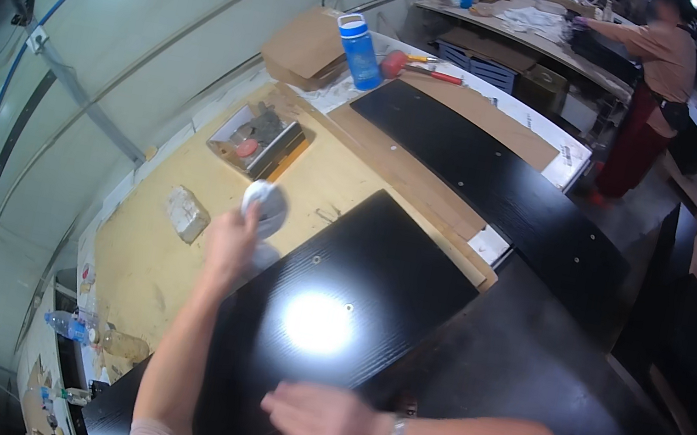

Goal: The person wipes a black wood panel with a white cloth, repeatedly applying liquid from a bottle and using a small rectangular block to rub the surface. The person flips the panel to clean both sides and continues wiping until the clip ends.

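My left hand (pixel 230 245) is closed on a round white thing with a grey face (pixel 272 212), perhaps a tape roll; motion blur hides its exact kind. It is above the yellowish worktop, beside the far left edge of a glossy black board (pixel 413 275). The board has small metal fittings on its face and a bright lamp reflection. My right hand (pixel 324 422) hovers over or rests on the near part of this board; I cannot tell which. Its fingers are smeared by motion, and a band circles the wrist.
A small box (pixel 232 162) of odds and ends and a whitish block (pixel 187 215) sit on the yellowish worktop (pixel 136 259). Beyond stand a blue bottle (pixel 360 57), a red-headed mallet (pixel 394 63) and another black board (pixel 487 172). A person (pixel 662 77) works at a far table.
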{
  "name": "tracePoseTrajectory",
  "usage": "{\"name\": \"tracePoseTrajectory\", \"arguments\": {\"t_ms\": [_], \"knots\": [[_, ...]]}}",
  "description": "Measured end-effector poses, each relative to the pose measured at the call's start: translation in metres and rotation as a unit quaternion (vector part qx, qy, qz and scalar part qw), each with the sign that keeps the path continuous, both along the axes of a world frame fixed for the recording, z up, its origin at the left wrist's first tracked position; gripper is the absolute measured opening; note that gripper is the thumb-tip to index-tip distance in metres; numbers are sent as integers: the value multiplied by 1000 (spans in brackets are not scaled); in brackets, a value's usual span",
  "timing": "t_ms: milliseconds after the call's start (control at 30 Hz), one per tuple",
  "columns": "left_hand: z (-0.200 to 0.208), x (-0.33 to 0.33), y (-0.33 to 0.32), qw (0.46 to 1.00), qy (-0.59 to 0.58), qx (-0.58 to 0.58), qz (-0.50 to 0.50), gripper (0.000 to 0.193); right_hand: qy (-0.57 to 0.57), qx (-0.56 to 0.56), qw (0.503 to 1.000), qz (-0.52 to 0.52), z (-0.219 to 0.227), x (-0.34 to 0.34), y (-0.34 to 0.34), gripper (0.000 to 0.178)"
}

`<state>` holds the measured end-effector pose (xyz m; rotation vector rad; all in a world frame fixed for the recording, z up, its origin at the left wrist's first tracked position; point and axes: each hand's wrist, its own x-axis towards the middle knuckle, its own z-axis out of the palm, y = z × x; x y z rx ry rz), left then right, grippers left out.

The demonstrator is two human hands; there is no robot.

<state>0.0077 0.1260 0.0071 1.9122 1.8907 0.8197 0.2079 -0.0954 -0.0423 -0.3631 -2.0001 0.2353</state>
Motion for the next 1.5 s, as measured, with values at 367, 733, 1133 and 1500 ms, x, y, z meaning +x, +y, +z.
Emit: {"name": "tracePoseTrajectory", "arguments": {"t_ms": [367,733,1133,1500], "knots": [[-27,-38,-159,956,281,12,-79,58,-246,-306,832,-392,17,98,166,63],[-27,-70,-198,961,272,-7,-37,58,-262,-280,834,-396,0,95,179,56],[-44,-251,-481,900,286,-88,316,58,-299,-268,808,-431,-31,135,207,61],[-18,-91,-426,990,138,-13,-39,46,-297,-230,829,-415,-49,168,240,65]]}}
